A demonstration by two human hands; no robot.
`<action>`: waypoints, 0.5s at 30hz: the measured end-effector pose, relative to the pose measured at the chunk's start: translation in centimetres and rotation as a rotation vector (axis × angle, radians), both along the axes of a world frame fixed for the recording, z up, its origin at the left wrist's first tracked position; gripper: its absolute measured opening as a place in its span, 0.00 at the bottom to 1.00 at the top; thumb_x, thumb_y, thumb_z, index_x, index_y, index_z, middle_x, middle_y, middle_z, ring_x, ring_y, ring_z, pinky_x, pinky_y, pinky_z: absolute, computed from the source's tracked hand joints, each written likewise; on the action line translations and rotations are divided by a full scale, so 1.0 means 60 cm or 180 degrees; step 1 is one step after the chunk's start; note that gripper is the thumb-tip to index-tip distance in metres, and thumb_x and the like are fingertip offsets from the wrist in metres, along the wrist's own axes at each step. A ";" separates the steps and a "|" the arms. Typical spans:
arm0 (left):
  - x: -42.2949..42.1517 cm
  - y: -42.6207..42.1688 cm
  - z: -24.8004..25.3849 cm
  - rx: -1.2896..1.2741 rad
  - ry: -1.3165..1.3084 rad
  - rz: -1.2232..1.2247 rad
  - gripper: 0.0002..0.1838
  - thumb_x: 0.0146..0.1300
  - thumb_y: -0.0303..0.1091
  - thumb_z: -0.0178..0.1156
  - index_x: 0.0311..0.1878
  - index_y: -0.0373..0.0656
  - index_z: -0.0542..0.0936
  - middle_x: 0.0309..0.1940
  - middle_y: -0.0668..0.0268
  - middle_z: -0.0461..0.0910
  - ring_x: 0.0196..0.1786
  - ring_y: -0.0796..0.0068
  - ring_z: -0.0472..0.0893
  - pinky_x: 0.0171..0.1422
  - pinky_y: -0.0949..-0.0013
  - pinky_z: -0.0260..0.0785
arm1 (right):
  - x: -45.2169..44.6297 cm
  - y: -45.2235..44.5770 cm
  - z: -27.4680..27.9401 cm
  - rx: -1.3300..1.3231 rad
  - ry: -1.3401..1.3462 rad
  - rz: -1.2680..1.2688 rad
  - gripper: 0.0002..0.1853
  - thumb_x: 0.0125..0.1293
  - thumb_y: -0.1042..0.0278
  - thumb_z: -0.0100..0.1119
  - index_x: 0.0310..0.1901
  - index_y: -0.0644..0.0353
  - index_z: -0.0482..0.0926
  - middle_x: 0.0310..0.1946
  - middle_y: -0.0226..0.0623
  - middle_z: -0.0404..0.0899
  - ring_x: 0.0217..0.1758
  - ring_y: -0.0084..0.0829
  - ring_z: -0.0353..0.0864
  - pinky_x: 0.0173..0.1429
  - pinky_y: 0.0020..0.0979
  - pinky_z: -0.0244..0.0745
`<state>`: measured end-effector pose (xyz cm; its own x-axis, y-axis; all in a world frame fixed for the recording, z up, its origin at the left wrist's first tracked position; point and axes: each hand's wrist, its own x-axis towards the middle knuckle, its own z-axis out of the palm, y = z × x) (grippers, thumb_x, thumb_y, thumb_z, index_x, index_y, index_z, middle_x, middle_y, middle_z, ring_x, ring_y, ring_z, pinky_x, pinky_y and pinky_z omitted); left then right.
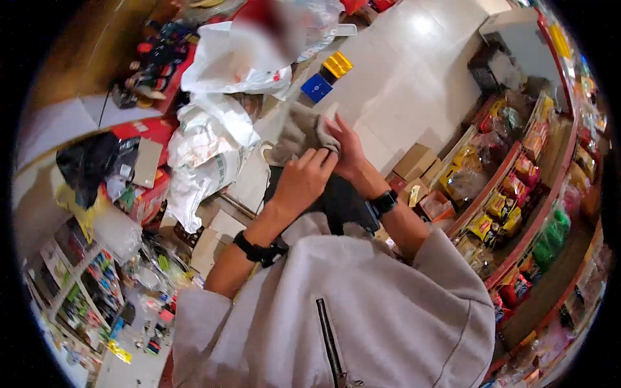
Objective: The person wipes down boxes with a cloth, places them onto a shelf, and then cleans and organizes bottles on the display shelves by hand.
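Observation:
A crumpled grey-beige cloth (pixel 299 132) is held up in front of me, above my dark-clothed lap. My left hand (pixel 303 180) pinches its near edge, with the fingers pressed together. On the cloth's right side, my right hand (pixel 349 152) grips the fabric between thumb and bent fingers. Folds hide part of the fingertips. Both wrists wear black bands. Just left of the cloth lies a white plastic bag (pixel 210 139) with faint green print. Beyond the cloth, a blue box (pixel 316 88) and a yellow box (pixel 337 64) sit on the floor.
Shelves (pixel 511 220) of packaged snacks curve along my right, with cardboard boxes (pixel 415 161) at their foot. More white bags (pixel 226 58) lie ahead, near a blurred person in red. A black bag (pixel 87 168) and cluttered small goods (pixel 97 284) stand to my left.

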<state>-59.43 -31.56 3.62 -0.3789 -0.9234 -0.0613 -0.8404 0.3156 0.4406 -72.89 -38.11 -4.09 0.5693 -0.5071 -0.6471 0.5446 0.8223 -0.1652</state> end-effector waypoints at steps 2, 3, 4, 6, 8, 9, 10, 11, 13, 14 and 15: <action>-0.046 -0.011 -0.024 0.0125 0.0446 0.0017 0.20 0.63 0.34 0.66 0.58 0.40 0.80 0.54 0.58 0.82 0.56 0.58 0.82 0.57 0.59 0.80 | -0.066 -0.004 -0.035 0.0466 0.0170 -0.0361 0.28 0.72 0.38 0.58 0.62 0.50 0.77 0.51 0.35 0.82 0.50 0.36 0.81 0.58 0.40 0.77; -0.065 -0.012 -0.046 0.0291 0.0462 -0.0114 0.24 0.65 0.38 0.66 0.62 0.40 0.78 0.61 0.56 0.80 0.64 0.56 0.79 0.62 0.58 0.78 | -0.108 0.010 -0.113 0.0354 -0.0088 -0.0374 0.28 0.72 0.40 0.59 0.63 0.53 0.77 0.53 0.37 0.83 0.53 0.35 0.81 0.61 0.39 0.76; -0.081 -0.015 -0.065 0.0362 0.0439 -0.0237 0.25 0.65 0.39 0.66 0.63 0.40 0.77 0.63 0.55 0.78 0.67 0.55 0.76 0.65 0.58 0.77 | -0.126 0.022 -0.134 0.0317 -0.0211 -0.0408 0.29 0.73 0.41 0.59 0.63 0.55 0.77 0.55 0.39 0.83 0.55 0.34 0.81 0.62 0.38 0.76; -0.110 -0.020 -0.116 0.0453 0.0467 -0.0434 0.25 0.64 0.37 0.66 0.63 0.41 0.77 0.64 0.56 0.76 0.69 0.55 0.74 0.65 0.58 0.77 | -0.144 0.049 -0.113 -0.0489 0.0935 -0.0494 0.28 0.71 0.47 0.63 0.63 0.59 0.77 0.56 0.42 0.82 0.57 0.36 0.81 0.63 0.39 0.76; -0.119 -0.031 -0.187 0.0582 0.0666 -0.0545 0.23 0.63 0.34 0.67 0.61 0.40 0.78 0.61 0.56 0.78 0.66 0.55 0.77 0.64 0.59 0.77 | -0.174 0.066 -0.214 -0.1209 0.2228 -0.0537 0.27 0.69 0.52 0.65 0.63 0.60 0.76 0.57 0.45 0.81 0.58 0.38 0.81 0.64 0.40 0.77; -0.118 -0.042 -0.229 0.0673 0.0860 -0.0606 0.22 0.62 0.32 0.67 0.59 0.40 0.79 0.59 0.57 0.80 0.63 0.55 0.79 0.63 0.59 0.77 | -0.215 0.103 -0.360 -0.0472 0.0028 -0.1094 0.22 0.67 0.56 0.63 0.57 0.61 0.77 0.52 0.44 0.81 0.52 0.40 0.81 0.59 0.42 0.78; -0.111 -0.058 -0.276 0.0690 0.0863 -0.0639 0.22 0.62 0.32 0.67 0.59 0.40 0.79 0.59 0.57 0.80 0.63 0.55 0.79 0.63 0.59 0.77 | -0.221 0.103 -0.417 -0.0154 -0.1080 -0.1434 0.20 0.65 0.58 0.62 0.54 0.61 0.77 0.50 0.43 0.81 0.49 0.41 0.81 0.56 0.43 0.79; -0.104 -0.074 -0.324 0.1075 0.1100 -0.0573 0.19 0.62 0.30 0.66 0.56 0.40 0.80 0.54 0.57 0.82 0.59 0.55 0.81 0.61 0.59 0.78 | -0.227 0.103 -0.473 0.0290 -0.2141 -0.1611 0.17 0.64 0.60 0.62 0.51 0.61 0.78 0.47 0.43 0.80 0.46 0.42 0.81 0.53 0.44 0.79; -0.088 -0.112 -0.420 0.1112 0.1491 -0.0220 0.11 0.61 0.25 0.64 0.47 0.41 0.83 0.44 0.58 0.86 0.48 0.54 0.85 0.55 0.57 0.79 | -0.189 0.029 -0.415 0.1265 0.0167 -0.1934 0.22 0.62 0.62 0.54 0.55 0.66 0.76 0.52 0.49 0.80 0.53 0.46 0.81 0.61 0.47 0.78; -0.077 -0.125 -0.478 0.1125 0.1646 0.0038 0.09 0.63 0.24 0.63 0.46 0.41 0.83 0.44 0.57 0.86 0.49 0.54 0.85 0.53 0.60 0.79 | -0.191 0.025 -0.456 0.1298 0.0212 -0.1979 0.22 0.62 0.62 0.54 0.55 0.66 0.76 0.52 0.49 0.80 0.53 0.46 0.81 0.61 0.47 0.78; -0.067 -0.143 -0.532 0.1066 0.1602 0.0308 0.09 0.63 0.24 0.62 0.46 0.40 0.83 0.44 0.57 0.86 0.48 0.55 0.85 0.53 0.61 0.78 | -0.194 0.014 -0.501 0.1063 0.0076 -0.2014 0.25 0.62 0.61 0.51 0.58 0.67 0.75 0.55 0.51 0.79 0.57 0.48 0.80 0.65 0.49 0.76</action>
<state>-63.43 -40.16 -28.28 -0.3522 -0.9166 -0.1893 -0.5211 0.0241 0.8531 -84.51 -37.24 -34.18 0.2154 -0.5079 -0.8340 0.9332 0.3587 0.0226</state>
